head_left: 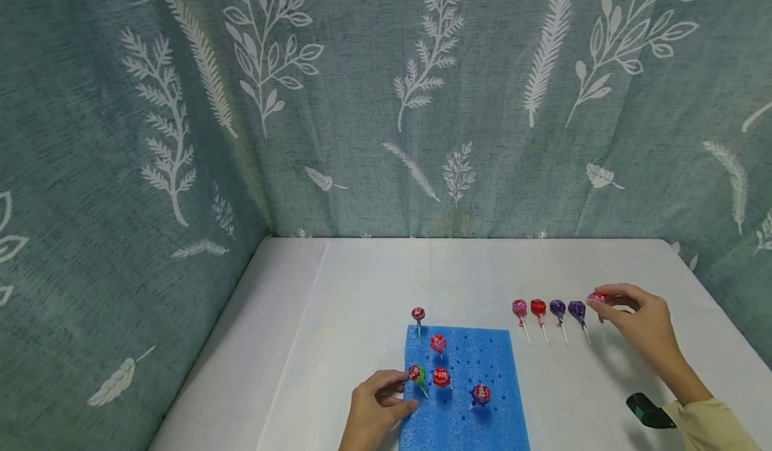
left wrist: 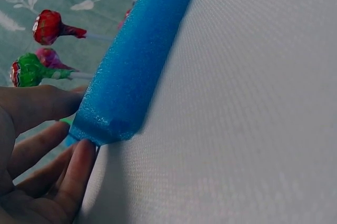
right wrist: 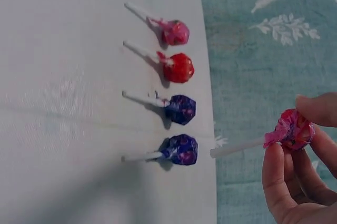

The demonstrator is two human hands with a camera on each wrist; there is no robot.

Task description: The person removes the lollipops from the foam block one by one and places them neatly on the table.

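My right hand (head_left: 642,320) pinches a pink-and-red lollipop (right wrist: 295,132) by its wrapped head, its white stick pointing away from the fingers. Beside it, a row of lollipops lies on the white table: a pink one (right wrist: 175,32), a red one (right wrist: 179,68) and two purple ones (right wrist: 180,109). At the left edge of a blue foam block (head_left: 458,431), my left hand (head_left: 376,404) grips the foam with thumb and fingers, close to a green-and-red lollipop (head_left: 417,373). Several lollipops stand stick-down in the block, including a red one (head_left: 441,377) and a dark purple-and-red one (head_left: 480,395).
Rows of small holes dot the foam's top. A dark device (head_left: 648,411) is at the right wrist, by the yellow sleeve (head_left: 714,425). Green leaf-patterned curtains (head_left: 362,102) hang behind and beside the white table (head_left: 338,290).
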